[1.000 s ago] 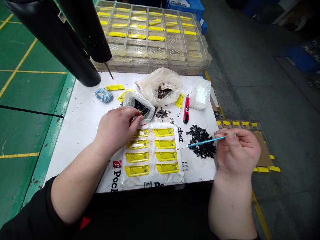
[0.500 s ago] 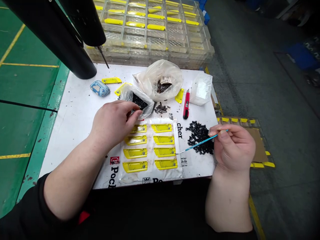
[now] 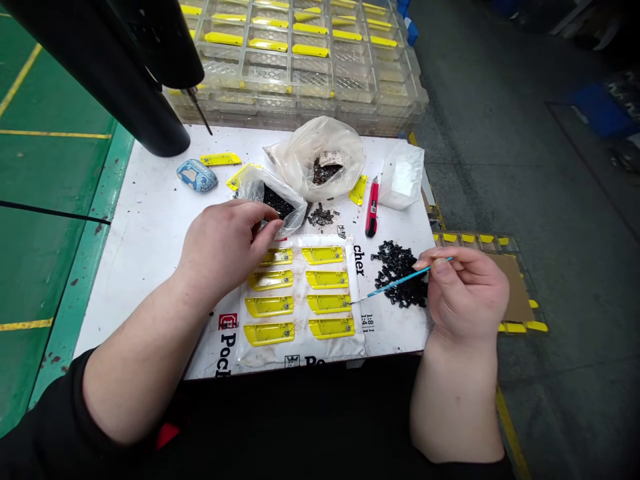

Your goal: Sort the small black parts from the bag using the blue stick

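My right hand (image 3: 465,290) pinches a thin blue stick (image 3: 400,283), whose tip rests by the right end of a yellow part (image 3: 329,304) in the third row. Several such yellow parts lie in two columns on a white padded sheet (image 3: 300,353). My left hand (image 3: 225,243) is at the mouth of a small clear bag (image 3: 299,217) of black pieces; its thumb and forefinger are close together, and whatever is between them is too small to make out. A heap of black clips (image 3: 400,273) lies between the sheet and my right hand.
Behind stand a larger bag (image 3: 345,143) of brown pieces, a red cutter (image 3: 372,210), a white bag (image 3: 404,177) and a blue patterned object (image 3: 197,175). Stacked clear trays (image 3: 300,100) fill the back. A black tool with a thin bit (image 3: 202,112) hangs at upper left.
The view has shifted slightly. My right hand and the blue stick have moved a little to the left, while my left hand stays at the small bag.
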